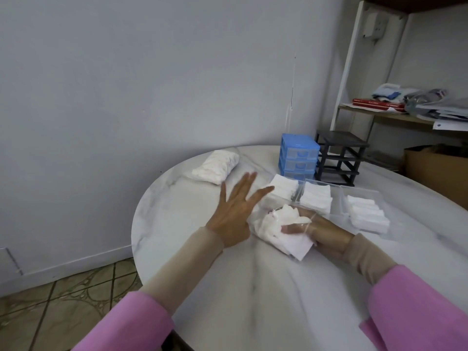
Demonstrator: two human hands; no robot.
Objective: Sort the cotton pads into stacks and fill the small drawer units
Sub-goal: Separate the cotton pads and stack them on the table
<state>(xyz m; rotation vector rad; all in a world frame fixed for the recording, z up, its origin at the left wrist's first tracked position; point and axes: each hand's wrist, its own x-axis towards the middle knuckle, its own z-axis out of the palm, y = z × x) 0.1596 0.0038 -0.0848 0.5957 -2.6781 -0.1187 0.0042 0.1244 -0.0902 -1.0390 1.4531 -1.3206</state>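
Left hand (234, 211) hovers flat, fingers spread, just left of the clear bag of cotton pads (281, 233). Right hand (320, 231), apparently inside the bag, grips pads near the blue drawer unit (298, 158).

We judge this a home utility/storage rm: round marble-look table (253, 287), patterned tile floor (63, 295), plain painted wall (152, 84), open shelving unit (354, 72) w/ red books (377, 104), folded clothes (387, 91), loose papers (448, 117); cardboard box (435, 171) beneath.
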